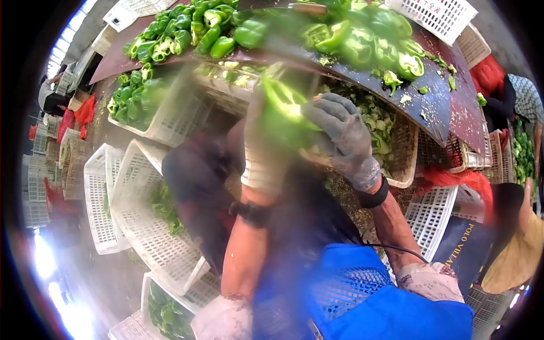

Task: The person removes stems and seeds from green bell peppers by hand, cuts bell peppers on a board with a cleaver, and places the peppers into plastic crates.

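Note:
A green bell pepper (277, 105), cut open and smeared by motion, is held up between my two gloved hands in front of the table edge. My left hand (262, 156), in a pale glove, is wrapped around its left side, the fingers partly blurred. From the right, my right hand (344, 133) in a grey glove grips the pepper with curled fingers at the pale opening. Whether it also pinches the core inside is hidden. On the table beyond lie whole green peppers (249, 34) at left and cut-open peppers (368, 48) at right.
Below the tabletop (422, 107), a crate (405, 153) holds pepper scraps. White plastic crates (127, 192) stand at my left, several with peppers. A brown handle (307, 8) lies at the table's far side. Red netting (462, 184) and another person's patterned clothing (524, 96) are at right.

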`<state>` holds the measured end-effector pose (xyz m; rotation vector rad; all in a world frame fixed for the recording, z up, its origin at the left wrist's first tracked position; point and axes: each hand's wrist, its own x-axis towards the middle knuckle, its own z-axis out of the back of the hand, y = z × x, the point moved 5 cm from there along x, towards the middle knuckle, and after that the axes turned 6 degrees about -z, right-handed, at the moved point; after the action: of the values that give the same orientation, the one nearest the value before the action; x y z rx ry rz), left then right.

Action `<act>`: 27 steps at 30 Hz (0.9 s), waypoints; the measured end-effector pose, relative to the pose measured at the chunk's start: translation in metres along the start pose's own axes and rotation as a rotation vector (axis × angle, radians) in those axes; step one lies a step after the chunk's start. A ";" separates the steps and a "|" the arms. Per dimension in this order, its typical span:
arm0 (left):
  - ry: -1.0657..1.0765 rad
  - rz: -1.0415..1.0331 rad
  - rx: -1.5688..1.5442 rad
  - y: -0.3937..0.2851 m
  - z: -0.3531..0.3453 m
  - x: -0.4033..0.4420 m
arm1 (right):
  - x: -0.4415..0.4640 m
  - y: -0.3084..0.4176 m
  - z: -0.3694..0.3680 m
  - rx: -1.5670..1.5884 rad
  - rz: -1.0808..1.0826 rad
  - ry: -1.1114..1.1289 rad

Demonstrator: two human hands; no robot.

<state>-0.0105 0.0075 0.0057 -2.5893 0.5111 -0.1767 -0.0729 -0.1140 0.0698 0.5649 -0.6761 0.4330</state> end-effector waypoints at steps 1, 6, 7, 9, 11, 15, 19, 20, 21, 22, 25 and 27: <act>0.043 0.041 -0.111 0.002 -0.005 -0.002 | -0.002 -0.003 -0.003 0.027 -0.039 -0.033; -0.059 0.095 -0.280 0.015 0.002 0.009 | -0.007 -0.010 -0.020 0.159 -0.229 -0.107; -0.037 0.136 -0.366 0.020 0.010 0.012 | -0.010 -0.012 -0.026 0.192 -0.274 -0.134; -0.052 0.132 -0.382 0.026 0.015 0.014 | -0.019 -0.017 -0.039 0.258 -0.368 -0.183; -0.124 0.046 -0.240 0.024 0.014 0.013 | -0.019 -0.018 -0.044 0.105 -0.287 -0.175; -0.008 0.132 -0.312 0.021 -0.003 0.009 | -0.023 -0.021 -0.055 0.180 -0.396 -0.206; -0.070 0.175 -0.210 0.019 0.009 0.007 | -0.025 -0.025 -0.057 0.181 -0.421 -0.128; -0.095 0.174 -0.129 0.018 0.017 0.007 | -0.026 -0.027 -0.051 0.120 -0.379 -0.093; -0.122 0.167 -0.049 0.017 0.023 0.007 | -0.023 -0.026 -0.045 0.063 -0.332 -0.054; -0.091 0.111 0.031 0.016 0.026 0.008 | -0.020 -0.021 -0.039 -0.012 -0.262 -0.029; -0.051 0.266 -0.275 0.024 0.017 0.002 | -0.023 -0.011 -0.031 -0.132 -0.152 0.030; -0.050 0.289 -0.304 0.029 0.007 0.000 | -0.029 -0.019 -0.038 -0.082 -0.175 0.033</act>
<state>-0.0188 -0.0131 -0.0143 -2.7598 0.9478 0.0693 -0.0656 -0.1110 0.0185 0.5330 -0.6046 0.2499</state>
